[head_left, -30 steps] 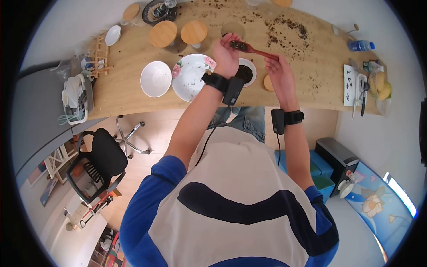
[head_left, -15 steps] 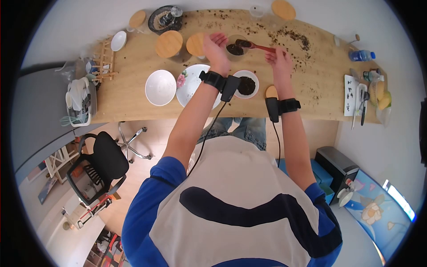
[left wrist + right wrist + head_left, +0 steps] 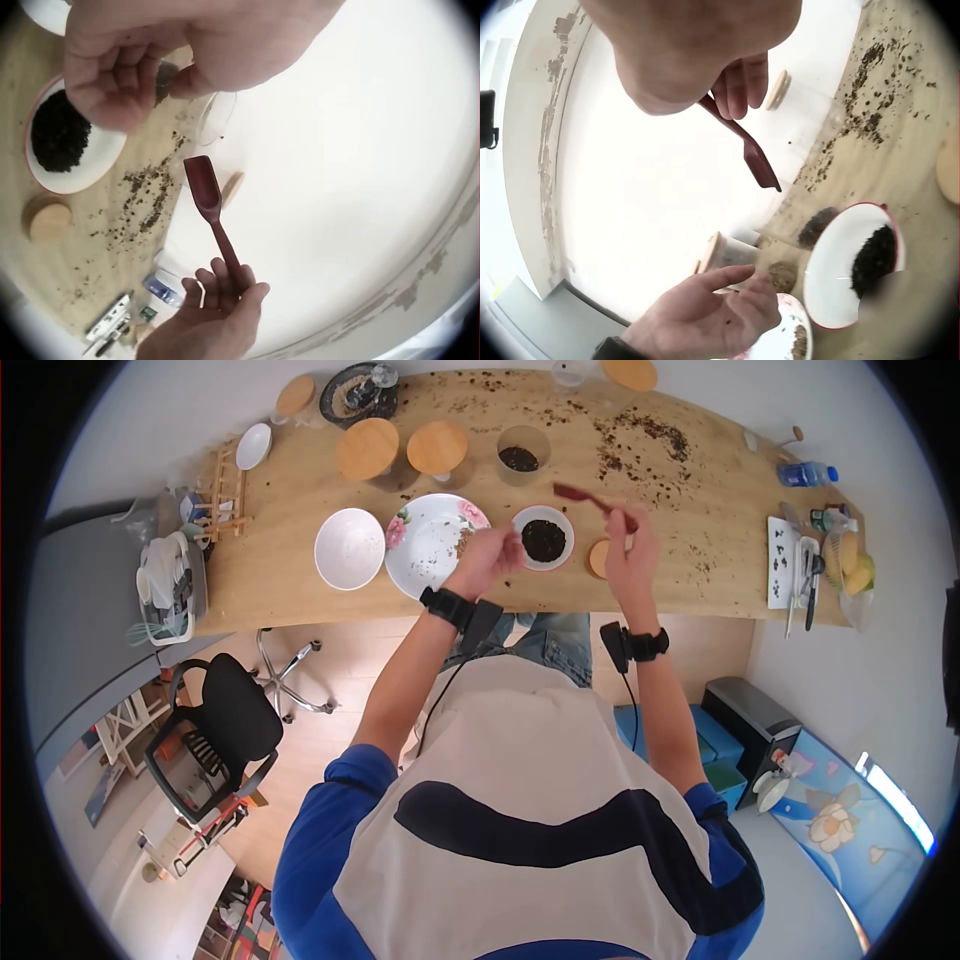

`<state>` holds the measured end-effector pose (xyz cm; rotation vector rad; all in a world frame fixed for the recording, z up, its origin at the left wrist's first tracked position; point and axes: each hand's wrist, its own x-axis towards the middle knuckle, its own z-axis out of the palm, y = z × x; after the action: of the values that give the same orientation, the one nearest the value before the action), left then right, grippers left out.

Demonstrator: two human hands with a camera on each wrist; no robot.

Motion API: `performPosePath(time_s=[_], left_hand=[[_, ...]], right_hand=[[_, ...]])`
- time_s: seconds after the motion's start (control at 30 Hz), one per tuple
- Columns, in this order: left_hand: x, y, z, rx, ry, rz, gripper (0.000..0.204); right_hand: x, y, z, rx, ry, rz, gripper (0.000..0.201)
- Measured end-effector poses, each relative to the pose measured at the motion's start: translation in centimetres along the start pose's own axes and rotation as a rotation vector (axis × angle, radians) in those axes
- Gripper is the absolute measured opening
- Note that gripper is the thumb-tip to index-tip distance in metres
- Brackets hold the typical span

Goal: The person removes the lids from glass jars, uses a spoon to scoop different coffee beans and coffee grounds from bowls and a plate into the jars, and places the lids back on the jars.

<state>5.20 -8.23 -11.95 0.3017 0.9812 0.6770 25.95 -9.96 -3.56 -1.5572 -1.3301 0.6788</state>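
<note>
Pinched by its handle in my right hand (image 3: pixel 630 555) is a dark red scoop (image 3: pixel 575 492); its bowl looks empty in the left wrist view (image 3: pixel 202 184). Beyond it, a clear jar (image 3: pixel 540 438) has dark crumbs at the bottom. A red-rimmed white bowl (image 3: pixel 563 525) of dark crumbs (image 3: pixel 543 541) stands between my hands. My left hand (image 3: pixel 487 562) is over the right edge of the floral bowl (image 3: pixel 425 540), beside the red-rimmed one. Its fingers are loosely curled, and no object shows in them in the right wrist view (image 3: pixel 712 319).
An empty-looking white bowl (image 3: pixel 349 549) is at the left, with wooden-lidded jars (image 3: pixel 367 449) behind. Dark crumbs (image 3: pixel 650 445) lie scattered at the back right. A small wooden lid (image 3: pixel 599 558) is near my right wrist; a white tray (image 3: pixel 781 565) and blue bottle (image 3: pixel 808 474) stand far right.
The scoop's dark load is gone from it, and dark crumbs lie in the jar. My left hand moved from beside the jar towards me; my right hand drew back with the scoop.
</note>
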Motion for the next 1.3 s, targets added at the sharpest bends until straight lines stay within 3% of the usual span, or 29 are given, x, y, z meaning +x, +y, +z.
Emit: performPosePath(time_s=[0.07, 0.1, 0.17, 0.2, 0.27, 0.37, 0.6, 0.8, 0.87, 0.9, 0.97, 1.1, 1.17, 1.2, 1.27, 1.3], left_hand=[[-0.9, -1.0, 0.3, 0.129, -0.023, -0.058, 0.019], [-1.2, -1.6, 0.3, 0.216, -0.035, -0.160, 0.021], [-1.3, -2.7, -0.1, 0.278, -0.047, -0.320, 0.025], [-1.1, -3.1, -0.3, 0.281, -0.044, -0.318, 0.025], [-0.8, -3.6, -0.5, 0.136, -0.146, -0.296, 0.028], [-0.1, -3.8, -0.2, 0.059, -0.133, -0.176, 0.033], [1.0, -4.5, -0.2, 0.035, -0.181, 0.017, 0.034], [1.2, -4.7, 0.7, 0.047, -0.046, 0.051, 0.035], [1.5, -5.0, 0.7, 0.030, -0.018, 0.148, 0.037], [1.4, -4.9, 0.9, 0.029, -0.018, 0.147, 0.037], [1.2, -4.7, 1.1, 0.192, 0.044, 0.229, 0.037], [0.6, -4.1, 1.5, 0.348, 0.134, 0.339, 0.031], [-0.7, -2.9, 2.6, 0.592, 0.240, 0.410, 0.033], [-0.6, -3.0, 2.5, 0.593, 0.242, 0.410, 0.033], [-0.9, -2.6, 2.7, 0.872, 0.331, 0.578, 0.036], [-1.3, -2.2, 2.9, 0.875, 0.333, 0.576, 0.036]], right_hand=[[-1.3, 0.2, -0.8, -0.275, -0.235, -0.048, 0.018], [-1.7, 0.7, -0.7, -0.277, -0.234, -0.048, 0.018], [-2.3, 1.3, 0.0, -0.340, -0.318, -0.266, 0.017], [-2.5, 1.2, 0.5, -0.336, -0.316, -0.268, 0.017], [-2.5, 1.1, 1.2, -0.461, -0.357, -0.485, 0.020], [-3.0, 2.0, 1.5, -0.483, -0.469, -0.463, 0.022], [-3.3, 2.4, 0.7, -0.494, -0.439, -0.482, 0.022], [-3.1, 2.9, 0.1, -0.462, -0.419, -0.421, 0.019], [-3.1, 3.0, 0.0, -0.473, -0.231, -0.402, 0.017], [-3.0, 2.9, -0.2, -0.475, -0.231, -0.401, 0.017], [-3.1, 2.5, -0.5, -0.486, -0.238, -0.275, 0.015], [-3.8, 2.8, -0.1, -0.443, -0.190, -0.232, 0.017], [-4.3, 3.2, 0.5, -0.330, -0.176, 0.063, 0.022], [-4.5, 3.6, 0.8, -0.328, -0.177, 0.063, 0.022], [-4.6, 4.6, 1.6, 0.029, -0.080, 0.273, 0.028], [-4.5, 5.1, 1.8, 0.032, -0.081, 0.275, 0.028]])
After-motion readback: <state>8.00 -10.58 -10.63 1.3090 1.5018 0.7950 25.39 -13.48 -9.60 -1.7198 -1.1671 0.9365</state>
